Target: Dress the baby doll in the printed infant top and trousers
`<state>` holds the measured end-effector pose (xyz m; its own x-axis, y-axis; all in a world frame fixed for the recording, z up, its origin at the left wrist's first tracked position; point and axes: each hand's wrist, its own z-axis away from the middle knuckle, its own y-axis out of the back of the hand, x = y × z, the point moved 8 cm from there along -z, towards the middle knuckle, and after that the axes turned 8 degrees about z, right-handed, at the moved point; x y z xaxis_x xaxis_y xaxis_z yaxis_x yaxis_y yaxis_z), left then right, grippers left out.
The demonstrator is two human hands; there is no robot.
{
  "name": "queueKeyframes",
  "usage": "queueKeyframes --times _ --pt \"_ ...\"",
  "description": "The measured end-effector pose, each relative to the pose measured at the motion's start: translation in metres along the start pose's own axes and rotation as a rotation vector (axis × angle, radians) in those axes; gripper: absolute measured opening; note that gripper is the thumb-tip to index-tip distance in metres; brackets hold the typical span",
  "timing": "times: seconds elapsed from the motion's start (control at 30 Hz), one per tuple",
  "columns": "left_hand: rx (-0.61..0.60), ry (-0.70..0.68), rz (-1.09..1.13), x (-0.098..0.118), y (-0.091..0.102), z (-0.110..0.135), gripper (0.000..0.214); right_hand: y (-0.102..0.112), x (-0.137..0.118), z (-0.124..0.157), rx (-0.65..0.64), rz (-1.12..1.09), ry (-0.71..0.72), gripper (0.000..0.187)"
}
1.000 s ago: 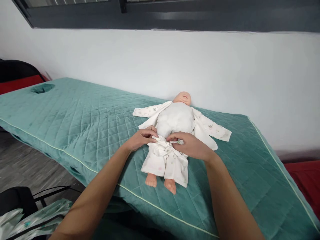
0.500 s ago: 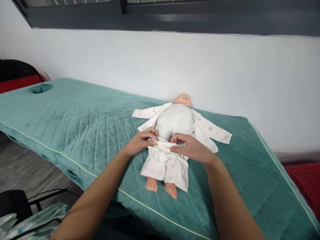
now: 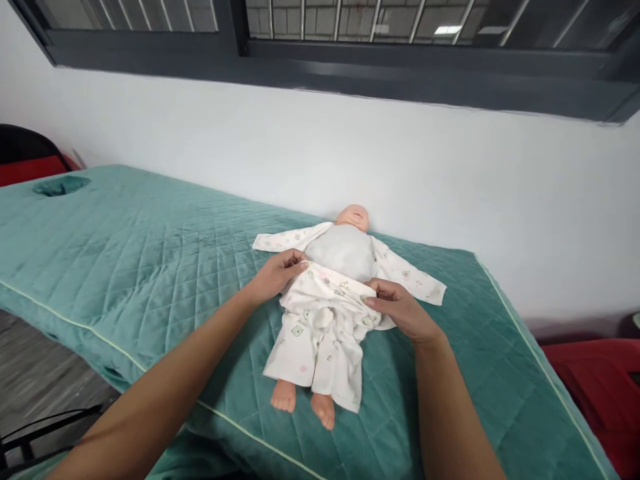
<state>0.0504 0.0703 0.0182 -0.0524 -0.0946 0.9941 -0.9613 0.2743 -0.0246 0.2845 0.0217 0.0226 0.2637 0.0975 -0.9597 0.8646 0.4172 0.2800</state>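
Observation:
A baby doll (image 3: 353,217) lies on its back, head by the wall and feet towards me. White printed pants (image 3: 323,320) cover its legs and lower belly, with both feet sticking out. My left hand (image 3: 281,272) pinches the waistband at the left side, and my right hand (image 3: 397,303) grips it at the right side. Between them the waistband is stretched across the pale cloth torso (image 3: 341,252). An open white printed jacket (image 3: 413,277) is on the doll's arms, its sleeves spread out to both sides.
A green quilted cover (image 3: 165,267) lies over the bed, which has a face hole (image 3: 63,185) at the far left. Behind it are a white wall (image 3: 225,140) and a barred window (image 3: 350,27). Red chairs stand at the left (image 3: 30,170) and right (image 3: 595,380).
The waistband, bunched before, is now pulled up higher over the belly and spread flat. My hands have moved apart along it. The view has tilted up, showing more window.

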Motion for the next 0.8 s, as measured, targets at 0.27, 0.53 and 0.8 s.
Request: queueKeyframes --times 0.27,0.53,0.8 --pt "0.188 0.02 -0.039 0.001 0.015 -0.028 0.031 0.025 0.025 -0.004 0.193 -0.218 -0.015 0.039" --pt "0.212 -0.021 -0.153 0.015 0.01 -0.048 0.021 0.038 0.048 -0.012 0.585 -0.246 -0.059 0.043" --pt "0.133 -0.028 -0.256 -0.006 -0.002 -0.045 0.023 0.045 0.063 -0.017 0.617 0.135 -0.143 0.046"
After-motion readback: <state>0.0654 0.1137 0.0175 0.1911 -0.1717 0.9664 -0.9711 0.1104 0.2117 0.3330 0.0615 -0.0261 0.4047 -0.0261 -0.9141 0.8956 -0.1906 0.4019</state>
